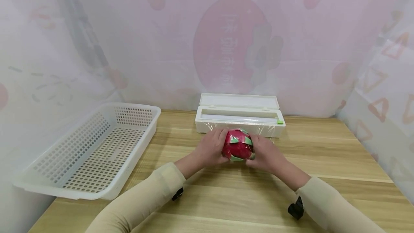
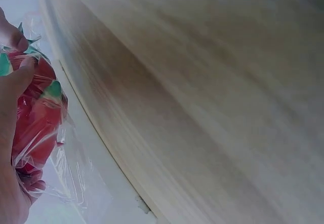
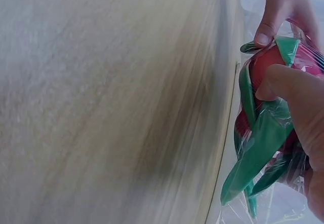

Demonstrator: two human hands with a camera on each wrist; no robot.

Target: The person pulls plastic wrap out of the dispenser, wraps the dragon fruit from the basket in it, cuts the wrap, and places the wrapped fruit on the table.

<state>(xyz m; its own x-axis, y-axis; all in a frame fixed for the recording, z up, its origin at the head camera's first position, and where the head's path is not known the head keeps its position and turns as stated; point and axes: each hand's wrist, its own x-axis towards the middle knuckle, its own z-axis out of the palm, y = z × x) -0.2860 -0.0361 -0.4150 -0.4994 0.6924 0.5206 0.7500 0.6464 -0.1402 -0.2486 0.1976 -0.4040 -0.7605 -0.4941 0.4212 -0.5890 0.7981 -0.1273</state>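
While both hands (image 1: 211, 147) (image 1: 266, 154) grip a film-wrapped fruit (image 1: 238, 149), printed sheets (image 1: 161, 46) flank and back the wood-grain table (image 1: 233, 204).

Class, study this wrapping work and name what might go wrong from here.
Pointed green scales on the dragon fruit, held between left hand and right hand, might pierce the clear film.
Loose film beside the fruit might crease or cling to itself.
The film seems to reach the dispenser box, so a hard pull might drag the box.
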